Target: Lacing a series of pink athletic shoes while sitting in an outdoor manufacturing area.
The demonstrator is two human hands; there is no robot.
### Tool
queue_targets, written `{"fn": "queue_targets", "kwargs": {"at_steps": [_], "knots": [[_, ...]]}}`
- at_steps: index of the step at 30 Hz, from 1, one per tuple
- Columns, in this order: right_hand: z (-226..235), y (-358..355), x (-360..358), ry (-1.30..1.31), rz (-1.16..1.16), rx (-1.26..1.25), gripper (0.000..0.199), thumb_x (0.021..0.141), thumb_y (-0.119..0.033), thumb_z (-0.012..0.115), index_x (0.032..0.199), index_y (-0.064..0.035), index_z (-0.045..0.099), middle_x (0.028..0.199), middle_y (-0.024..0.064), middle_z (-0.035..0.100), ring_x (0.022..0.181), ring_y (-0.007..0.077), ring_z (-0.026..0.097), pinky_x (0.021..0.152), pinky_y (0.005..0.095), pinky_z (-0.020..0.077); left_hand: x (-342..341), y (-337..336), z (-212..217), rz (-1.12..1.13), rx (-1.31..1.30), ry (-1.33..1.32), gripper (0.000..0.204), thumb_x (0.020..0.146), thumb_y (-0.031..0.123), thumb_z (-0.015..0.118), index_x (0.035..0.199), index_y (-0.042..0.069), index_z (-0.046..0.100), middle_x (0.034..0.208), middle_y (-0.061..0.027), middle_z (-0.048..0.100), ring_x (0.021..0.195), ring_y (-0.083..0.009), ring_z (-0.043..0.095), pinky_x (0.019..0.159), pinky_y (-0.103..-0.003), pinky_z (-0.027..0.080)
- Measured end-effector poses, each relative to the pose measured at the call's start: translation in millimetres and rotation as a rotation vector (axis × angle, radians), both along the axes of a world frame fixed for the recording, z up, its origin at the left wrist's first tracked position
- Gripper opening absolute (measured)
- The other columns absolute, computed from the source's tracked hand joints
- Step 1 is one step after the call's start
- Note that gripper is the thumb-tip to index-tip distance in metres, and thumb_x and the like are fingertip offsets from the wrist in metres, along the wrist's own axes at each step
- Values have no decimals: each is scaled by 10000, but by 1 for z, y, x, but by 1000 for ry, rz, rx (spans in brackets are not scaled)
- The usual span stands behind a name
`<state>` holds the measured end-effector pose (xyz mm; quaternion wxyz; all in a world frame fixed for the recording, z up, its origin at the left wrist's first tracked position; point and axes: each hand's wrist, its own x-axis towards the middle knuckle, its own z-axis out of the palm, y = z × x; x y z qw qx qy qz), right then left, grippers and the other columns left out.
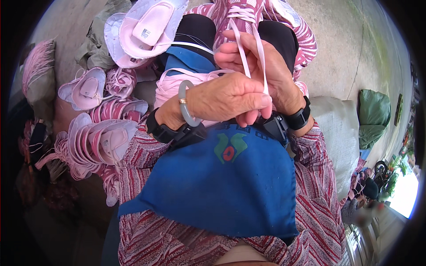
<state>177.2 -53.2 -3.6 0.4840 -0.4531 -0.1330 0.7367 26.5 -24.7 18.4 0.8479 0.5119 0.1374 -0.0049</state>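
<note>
My left hand, with a pale green bangle and a black wrist strap, pinches a pink-white lace at its fingertips. My right hand lies just behind it, fingers curled, with the same lace running over them in two strands. The lace leads up to a pink striped shoe upper resting on my knees. Both hands touch each other above my blue apron. A folded pink piece lies under my left hand.
A heap of pink and white shoe uppers lies at my left, more of them at the top left. A white sack and a green bag stand on the concrete floor at right. Another person sits at the lower right.
</note>
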Motion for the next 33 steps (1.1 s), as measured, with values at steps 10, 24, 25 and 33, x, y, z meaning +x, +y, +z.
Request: {"fn": "queue_targets", "kwargs": {"at_steps": [10, 24, 25, 33], "knots": [[-13, 0, 106, -391, -170, -123, 154, 884, -190, 586, 848, -41, 606, 538, -103, 318, 425, 5, 245, 383, 177, 217, -203, 95, -60, 1026, -565, -488, 324, 942, 181, 422, 660, 59, 527, 1205, -242, 514, 1283, -387, 321, 1093, -580, 150], [-72, 30, 193, -1251, -262, 182, 228, 826, -230, 651, 904, -16, 651, 704, 9, 594, 565, 68, 504, 492, 202, 393, -397, 141, -24, 1992, -152, -500, 196, 894, 220, 464, 767, 75, 503, 1027, -155, 567, 1194, -411, 396, 1000, -726, 105], [-77, 32, 196, -1487, -178, 236, 246, 827, -254, 646, 907, -22, 657, 734, 27, 617, 598, 91, 535, 538, 221, 432, -402, 143, -21, 2003, -189, -642, 192, 896, 226, 460, 787, 69, 476, 964, -146, 561, 1134, -392, 448, 1004, -718, 129], [-24, 11, 151, -1355, 43, 372, 160, 863, -149, 577, 968, -68, 667, 783, 88, 612, 675, 183, 585, 617, 246, 470, -259, 107, -10, 1318, 12, -237, 335, 916, 44, 483, 1226, -64, 414, 1144, -131, 521, 825, -126, 505, 729, -228, 431]]}}
